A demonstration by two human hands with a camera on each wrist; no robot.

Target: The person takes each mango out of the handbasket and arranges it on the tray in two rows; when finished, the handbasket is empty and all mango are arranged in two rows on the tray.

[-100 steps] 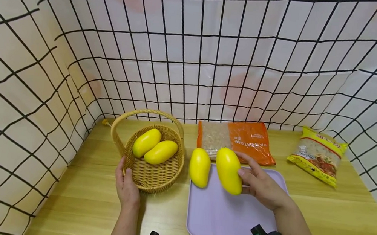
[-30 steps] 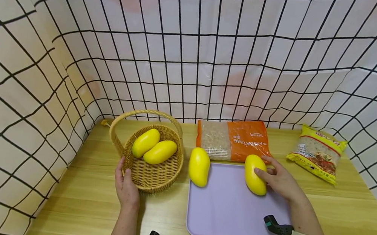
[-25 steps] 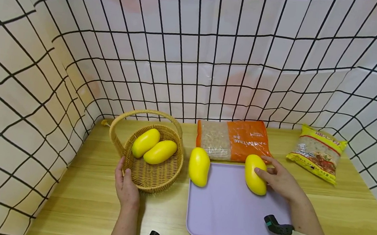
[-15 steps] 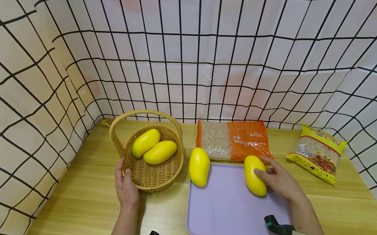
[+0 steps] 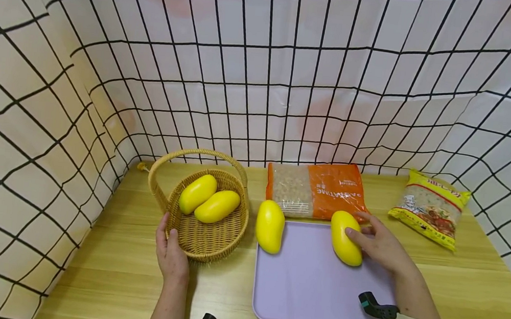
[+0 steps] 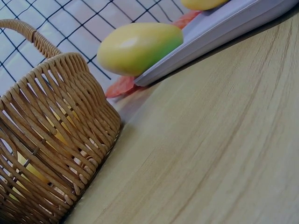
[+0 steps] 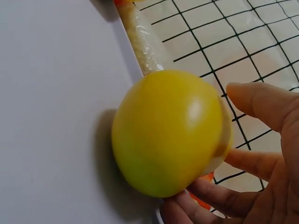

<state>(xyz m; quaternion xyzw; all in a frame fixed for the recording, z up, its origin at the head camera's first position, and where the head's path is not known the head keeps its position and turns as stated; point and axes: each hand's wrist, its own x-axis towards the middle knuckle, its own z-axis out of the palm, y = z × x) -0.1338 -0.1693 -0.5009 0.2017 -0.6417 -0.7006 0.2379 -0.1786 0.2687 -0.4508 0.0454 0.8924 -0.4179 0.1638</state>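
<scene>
My left hand (image 5: 173,257) rests against the near left side of a wicker basket (image 5: 211,240), fingers fairly straight. Inside the basket lie two yellow mangoes, one at the left (image 5: 198,194) and one at the right (image 5: 218,207). Another mango (image 5: 270,227) lies on the far left corner of a lilac tray (image 5: 308,288). Toward the tray's far right side sits one more mango (image 5: 345,238), with my right hand (image 5: 381,246) loosely beside it. In the right wrist view, fingertips reach this mango (image 7: 163,135) from below while the thumb stands slightly apart.
Behind the tray lies an orange pasta bag (image 5: 335,190). A yellow food packet (image 5: 433,210) lies at the far right of the wooden table (image 5: 224,295). A black-gridded white sheet (image 5: 282,69) encloses the back and sides.
The mango in my right hand went from above the tray rightward and down onto its right part. It then shifted very slightly as the thumb loosened. My left hand and the basket stayed put.
</scene>
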